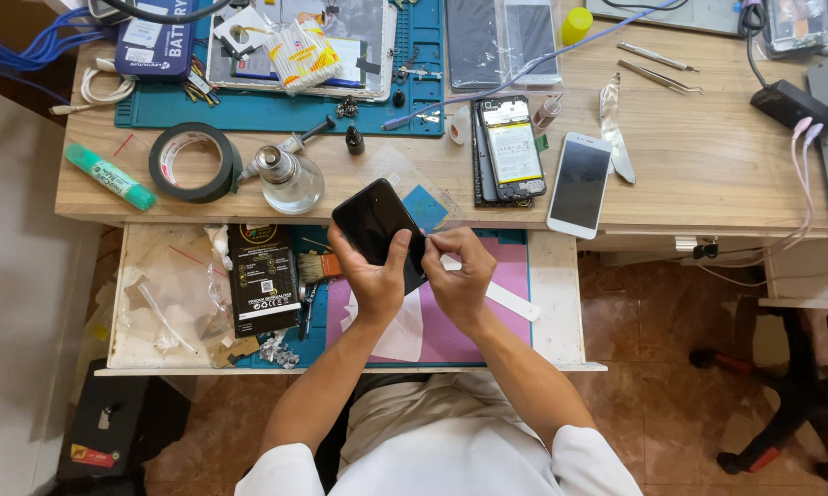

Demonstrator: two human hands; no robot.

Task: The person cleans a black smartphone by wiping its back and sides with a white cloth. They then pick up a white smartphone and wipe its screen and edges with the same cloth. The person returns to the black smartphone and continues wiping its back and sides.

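Head view, looking straight down: my left hand grips a black phone from below, thumb closed along its right edge, glossy face up and tilted toward 11 o'clock. My right hand sits just beside it at 3 o'clock, fingertips pinched shut at the phone's right edge; what they pinch is too small to tell. Both hands hover over an open drawer lined with a pink mat, on which a white strip lies under my right hand. At 9 o'clock from the phone, inside the drawer, lie a small brush and a black packet. On the wooden desk at 12 o'clock rests an opened phone with its battery exposed; a white phone lies face up at 2 o'clock. At 10 o'clock stand a glass dispenser bottle and a roll of black tape, with a green tube farther out. Tweezers lie well apart at 1 o'clock.
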